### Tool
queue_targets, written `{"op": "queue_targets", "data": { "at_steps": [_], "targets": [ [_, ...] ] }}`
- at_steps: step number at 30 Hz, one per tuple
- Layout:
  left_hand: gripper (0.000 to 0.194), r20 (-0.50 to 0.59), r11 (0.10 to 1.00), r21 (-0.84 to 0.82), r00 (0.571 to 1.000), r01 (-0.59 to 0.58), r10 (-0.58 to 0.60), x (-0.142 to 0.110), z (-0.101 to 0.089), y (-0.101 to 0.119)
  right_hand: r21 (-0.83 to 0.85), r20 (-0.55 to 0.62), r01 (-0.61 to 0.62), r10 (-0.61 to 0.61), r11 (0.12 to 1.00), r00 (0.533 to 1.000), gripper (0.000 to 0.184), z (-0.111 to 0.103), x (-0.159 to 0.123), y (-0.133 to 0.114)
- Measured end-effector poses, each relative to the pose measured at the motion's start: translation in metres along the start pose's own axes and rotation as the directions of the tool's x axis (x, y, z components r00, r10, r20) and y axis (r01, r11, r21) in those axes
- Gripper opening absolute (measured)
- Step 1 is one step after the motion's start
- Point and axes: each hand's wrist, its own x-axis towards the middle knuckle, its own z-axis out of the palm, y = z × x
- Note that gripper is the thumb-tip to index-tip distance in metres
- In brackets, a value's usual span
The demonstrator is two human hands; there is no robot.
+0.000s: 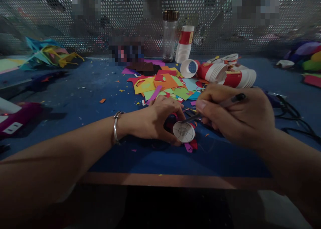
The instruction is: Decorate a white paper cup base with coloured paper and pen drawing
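Observation:
My left hand (163,117), a silver bangle on its wrist, grips a small white paper disc (184,132) by its left side between thumb and fingers. On the disc's face is a dark cross-hatched circle with lines running out towards the rim. A pen (220,105) with a dark end is pinched in my right hand (238,115), its tip at the disc's upper edge. Bits of red and purple paper (188,148) show under and beside the disc. What lies behind my fingers is hidden.
Coloured paper sheets and scraps (163,81) are heaped beyond my hands. Red-and-white paper cups (213,71) lie behind, near a cup stack (184,48) and a glass bottle (168,38). Black cables (298,117) run at right. A purple power strip (22,120) stands left.

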Motion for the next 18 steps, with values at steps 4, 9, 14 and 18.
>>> {"op": "queue_targets", "data": {
  "at_steps": [4, 9, 14, 18],
  "targets": [
    [0.045, 0.015, 1.0, -0.011, 1.0, 0.001, -0.001, 0.0002, -0.0014, 0.0032, 0.028, 0.042, -0.034, 0.033, 0.999, 0.999, 0.025, -0.0018, 0.0006, -0.0034],
    [0.043, 0.014, 1.0, 0.018, 1.0, -0.015, 0.015, 0.0008, -0.0018, 0.0045, 0.055, 0.043, -0.049, 0.047, 0.997, 0.998, 0.026, -0.0031, 0.0007, -0.0049],
    [0.043, 0.001, 1.0, -0.017, 1.0, -0.026, 0.026, -0.0002, -0.0009, 0.0026, 0.07, 0.015, -0.04, 0.039, 0.997, 0.999, 0.026, -0.0029, 0.0007, -0.0041],
    [0.046, 0.0, 1.0, -0.015, 1.0, -0.023, 0.023, -0.0001, 0.0002, 0.0007, 0.051, 0.023, -0.049, 0.048, 0.997, 0.999, 0.025, -0.0017, 0.0006, -0.0034]
  ]
}}
